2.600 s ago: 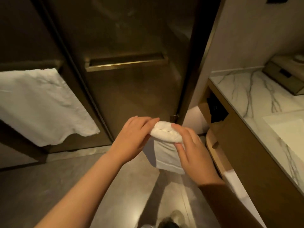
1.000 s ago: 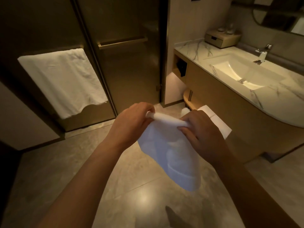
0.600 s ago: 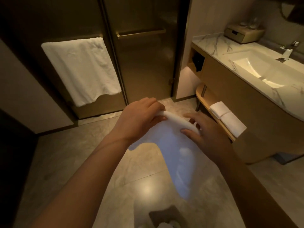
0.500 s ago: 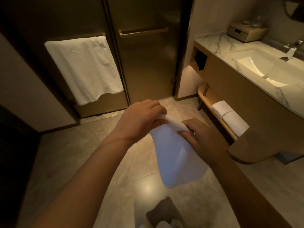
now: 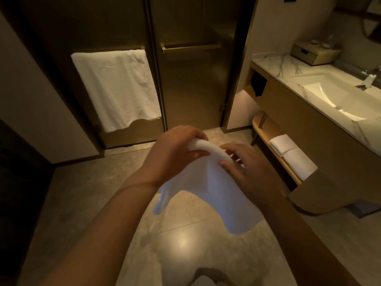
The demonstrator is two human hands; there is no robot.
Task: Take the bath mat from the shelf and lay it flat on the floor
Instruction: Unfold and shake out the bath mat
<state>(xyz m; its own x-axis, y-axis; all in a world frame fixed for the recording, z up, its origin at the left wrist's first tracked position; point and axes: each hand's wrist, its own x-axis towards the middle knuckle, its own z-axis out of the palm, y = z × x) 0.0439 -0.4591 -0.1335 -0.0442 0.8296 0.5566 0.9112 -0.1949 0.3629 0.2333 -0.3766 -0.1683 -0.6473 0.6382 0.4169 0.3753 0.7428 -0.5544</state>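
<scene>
Since half a second ago I see the bath mat (image 5: 208,193) spread wider, a flap now dropping toward 7 o'clock above the floor (image 5: 82,193). My left hand (image 5: 175,153) grips its rolled top edge, fingers curled tight; right hand (image 5: 247,168) pinches the same edge, fingers loosely spread.

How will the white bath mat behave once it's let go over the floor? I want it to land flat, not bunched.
Probably floppy: the bath mat drapes and curls below both hands. The left hand and right hand pinch one folded top edge, so it likely won't spread unaided. It seems light, hanging from fingertips.
</scene>
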